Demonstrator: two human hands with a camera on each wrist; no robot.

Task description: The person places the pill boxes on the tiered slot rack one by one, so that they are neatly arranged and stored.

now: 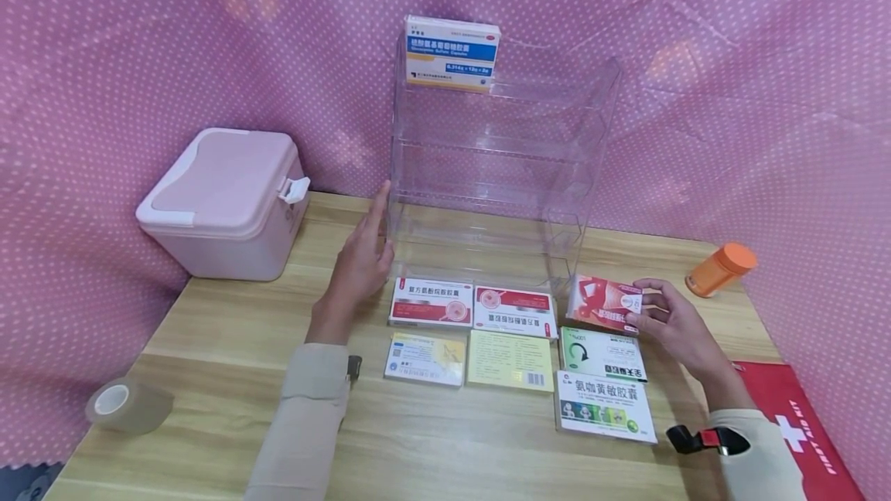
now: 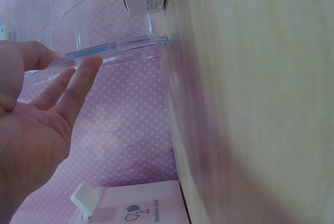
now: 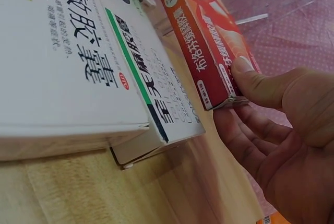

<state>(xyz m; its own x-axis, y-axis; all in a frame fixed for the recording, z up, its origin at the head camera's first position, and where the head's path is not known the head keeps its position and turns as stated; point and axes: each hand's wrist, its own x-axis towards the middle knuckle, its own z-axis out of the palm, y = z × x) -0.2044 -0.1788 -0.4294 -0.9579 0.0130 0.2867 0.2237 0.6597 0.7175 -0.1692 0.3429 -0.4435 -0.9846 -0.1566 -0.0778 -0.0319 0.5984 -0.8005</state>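
A clear tiered acrylic shelf (image 1: 501,176) stands at the back of the wooden table (image 1: 230,346), with a blue and white medicine box (image 1: 452,52) on its top tier. My left hand (image 1: 362,257) is flat, its straight fingers against the shelf's left wall (image 2: 104,54). My right hand (image 1: 671,319) pinches a red medicine box (image 1: 604,301) by its end, thumb on top (image 3: 245,67), lifted off the table by the shelf's right front corner. Several flat medicine boxes (image 1: 511,311) lie in rows in front of the shelf.
A pink lidded storage box (image 1: 223,203) sits at the back left. A roll of tape (image 1: 125,406) lies at the front left. An orange bottle (image 1: 720,269) lies at the right. A red first aid bag (image 1: 800,431) is at the front right corner.
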